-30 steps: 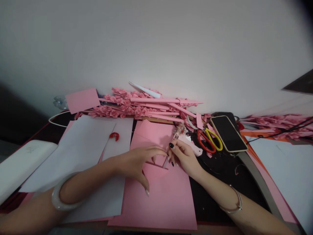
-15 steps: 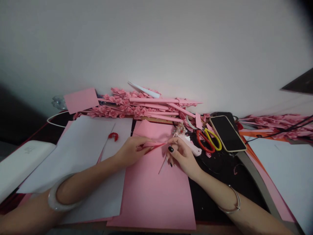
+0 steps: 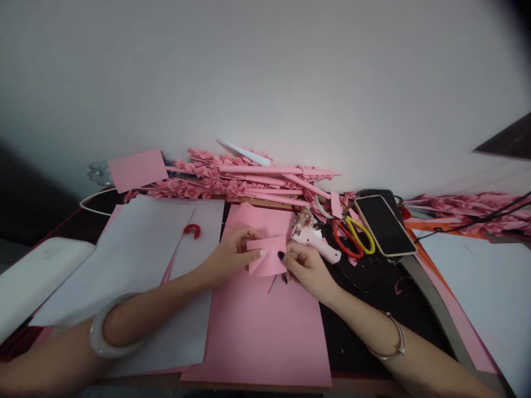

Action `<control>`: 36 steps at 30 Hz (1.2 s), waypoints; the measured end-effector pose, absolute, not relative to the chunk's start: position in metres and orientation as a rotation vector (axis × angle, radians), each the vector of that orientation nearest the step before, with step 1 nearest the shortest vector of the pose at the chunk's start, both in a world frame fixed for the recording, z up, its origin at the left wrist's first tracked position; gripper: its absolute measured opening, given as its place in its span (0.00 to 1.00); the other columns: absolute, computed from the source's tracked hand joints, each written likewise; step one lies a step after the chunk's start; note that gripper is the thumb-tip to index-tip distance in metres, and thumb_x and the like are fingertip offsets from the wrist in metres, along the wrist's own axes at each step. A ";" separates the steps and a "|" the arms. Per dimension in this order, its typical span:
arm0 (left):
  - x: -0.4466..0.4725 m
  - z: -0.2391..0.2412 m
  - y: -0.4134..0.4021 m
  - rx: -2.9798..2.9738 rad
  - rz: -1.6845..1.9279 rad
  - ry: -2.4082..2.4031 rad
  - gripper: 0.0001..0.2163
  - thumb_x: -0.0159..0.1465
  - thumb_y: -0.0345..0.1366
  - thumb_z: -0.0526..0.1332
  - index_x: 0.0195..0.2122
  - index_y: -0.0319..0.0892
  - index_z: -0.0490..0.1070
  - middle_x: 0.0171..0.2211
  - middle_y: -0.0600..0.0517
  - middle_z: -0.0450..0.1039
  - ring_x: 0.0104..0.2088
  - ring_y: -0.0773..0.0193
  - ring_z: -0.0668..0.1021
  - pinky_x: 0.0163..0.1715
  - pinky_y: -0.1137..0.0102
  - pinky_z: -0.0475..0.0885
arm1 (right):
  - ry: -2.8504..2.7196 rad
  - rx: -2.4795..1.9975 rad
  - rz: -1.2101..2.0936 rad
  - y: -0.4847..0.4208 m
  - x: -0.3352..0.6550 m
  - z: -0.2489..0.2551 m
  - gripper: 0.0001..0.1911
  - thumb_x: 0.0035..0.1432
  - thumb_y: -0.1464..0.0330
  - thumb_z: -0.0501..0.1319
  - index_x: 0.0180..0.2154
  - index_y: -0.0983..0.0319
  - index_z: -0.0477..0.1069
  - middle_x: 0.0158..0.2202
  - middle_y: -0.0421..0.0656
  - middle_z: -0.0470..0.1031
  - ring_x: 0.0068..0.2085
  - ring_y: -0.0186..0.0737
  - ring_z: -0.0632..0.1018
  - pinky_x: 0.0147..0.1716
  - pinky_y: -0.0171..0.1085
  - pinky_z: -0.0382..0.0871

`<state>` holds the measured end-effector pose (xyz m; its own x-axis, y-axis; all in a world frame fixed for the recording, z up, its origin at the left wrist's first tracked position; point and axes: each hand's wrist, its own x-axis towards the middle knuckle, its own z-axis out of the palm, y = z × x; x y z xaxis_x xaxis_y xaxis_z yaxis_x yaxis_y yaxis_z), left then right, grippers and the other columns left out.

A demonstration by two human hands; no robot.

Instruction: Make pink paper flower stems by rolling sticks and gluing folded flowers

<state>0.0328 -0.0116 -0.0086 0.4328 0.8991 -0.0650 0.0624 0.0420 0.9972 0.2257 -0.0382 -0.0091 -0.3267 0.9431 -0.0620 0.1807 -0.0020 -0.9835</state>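
Observation:
A small creased piece of pink paper (image 3: 267,258) is held between my two hands, its broad face turned toward me. My left hand (image 3: 238,255) pinches its left side, thumb in front. On its right edge, my right hand (image 3: 305,268) grips with the thumb in front. A thin stick (image 3: 272,283) shows just below the paper, by the right fingers; whether they hold it I cannot tell. Under both hands lies a large pink sheet (image 3: 265,337). Just behind my right hand is a pale pink glue gun (image 3: 317,243).
Scissors (image 3: 347,237) with red and yellow handles and a phone (image 3: 385,225) lie to the right. Pink paper flowers (image 3: 199,185) run along the wall. White sheets (image 3: 124,249) cover the left, with a red curved piece (image 3: 192,231) and a white box (image 3: 39,279).
The small pink paper, seen nearly edge-on and folded before, is now spread open with its face toward me. My hands have shifted their hold to its two sides.

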 end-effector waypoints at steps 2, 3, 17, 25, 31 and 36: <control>0.032 -0.007 -0.010 1.264 0.780 0.892 0.10 0.55 0.35 0.62 0.35 0.39 0.63 0.29 0.55 0.69 0.29 0.68 0.73 0.28 0.74 0.68 | -1.534 -1.185 1.382 -0.038 0.226 -0.010 0.13 0.59 0.62 0.55 0.24 0.61 0.61 0.13 0.33 0.63 0.15 0.29 0.63 0.16 0.29 0.56; 0.032 -0.006 -0.009 1.218 0.771 0.873 0.12 0.54 0.34 0.63 0.37 0.39 0.63 0.32 0.53 0.70 0.31 0.68 0.74 0.30 0.73 0.69 | -1.515 -1.183 1.376 -0.038 0.226 -0.011 0.13 0.59 0.61 0.54 0.26 0.61 0.61 0.13 0.32 0.63 0.15 0.29 0.64 0.16 0.29 0.56; 0.032 -0.005 -0.010 1.098 0.667 0.877 0.11 0.56 0.33 0.62 0.40 0.35 0.72 0.34 0.48 0.76 0.34 0.65 0.77 0.37 0.69 0.73 | -1.470 -1.136 1.424 -0.037 0.224 -0.012 0.07 0.56 0.66 0.59 0.35 0.62 0.65 0.18 0.33 0.65 0.15 0.28 0.66 0.15 0.29 0.59; 0.026 -0.012 -0.007 0.981 0.672 0.736 0.15 0.58 0.36 0.62 0.46 0.38 0.71 0.35 0.48 0.76 0.34 0.65 0.77 0.34 0.70 0.74 | -1.511 -1.042 1.421 -0.032 0.232 -0.017 0.14 0.59 0.62 0.57 0.27 0.65 0.71 0.16 0.37 0.67 0.17 0.29 0.68 0.18 0.30 0.61; 0.025 -0.011 -0.008 0.954 0.687 0.745 0.13 0.56 0.35 0.64 0.43 0.40 0.73 0.33 0.51 0.74 0.31 0.67 0.76 0.35 0.68 0.75 | -1.338 -0.910 1.545 -0.030 0.235 -0.024 0.15 0.57 0.64 0.59 0.45 0.63 0.73 0.16 0.37 0.71 0.16 0.31 0.70 0.17 0.30 0.62; 0.023 -0.010 -0.007 0.920 0.703 0.725 0.08 0.55 0.31 0.62 0.36 0.39 0.76 0.33 0.52 0.74 0.26 0.71 0.75 0.35 0.65 0.76 | -1.223 -0.833 1.618 -0.029 0.237 -0.023 0.12 0.53 0.71 0.60 0.40 0.61 0.77 0.20 0.40 0.75 0.21 0.34 0.74 0.20 0.31 0.66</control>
<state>0.0227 -0.0071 -0.0105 0.5646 0.7887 -0.2433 -0.2195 0.4276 0.8769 0.2367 -0.0295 -0.0228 -0.3544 0.9350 0.0097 -0.2646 -0.0903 -0.9601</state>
